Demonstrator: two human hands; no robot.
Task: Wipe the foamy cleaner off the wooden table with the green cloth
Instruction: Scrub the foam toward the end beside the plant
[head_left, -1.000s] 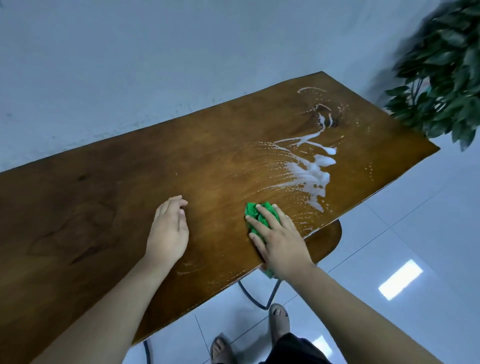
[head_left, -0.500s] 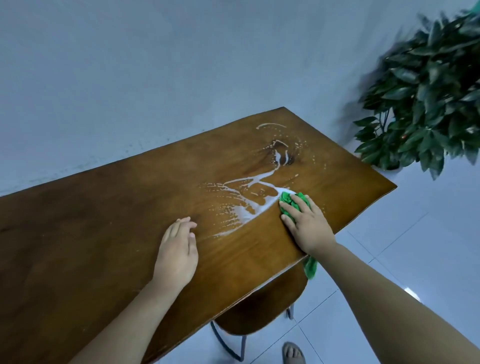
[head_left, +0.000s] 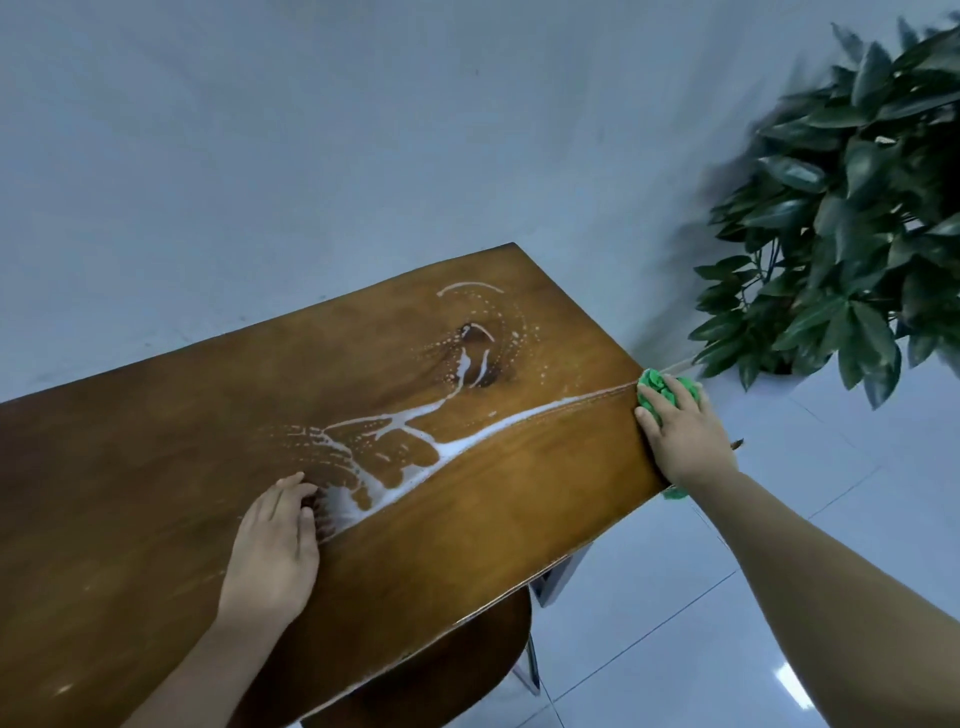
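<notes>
Green cloth (head_left: 652, 389) lies mostly hidden under the right hand (head_left: 680, 431), which grips it at the table's (head_left: 156, 467) right end; a scrap hangs below the wrist. The left hand (head_left: 272, 551) rests flat, fingers relaxed, beside white foam (head_left: 457, 446) streaks. Chair (head_left: 441, 675) tucked beneath; plant (head_left: 857, 208), tiled floor (head_left: 675, 623).

**Both arms out, right one at full stretch**

Left hand (head_left: 270, 551) lies palm down on the table (head_left: 156, 467), fingers straight and close together, thumb alongside. Its forearm comes in from the lower left. The right arm reaches long from the lower right corner, elbow nearly straight, wrist over the table's end edge. Right hand (head_left: 683, 436) is knuckles up, fingers bent over the bunched green cloth (head_left: 655, 387), thumb out to the left. The hands are well apart.
</notes>
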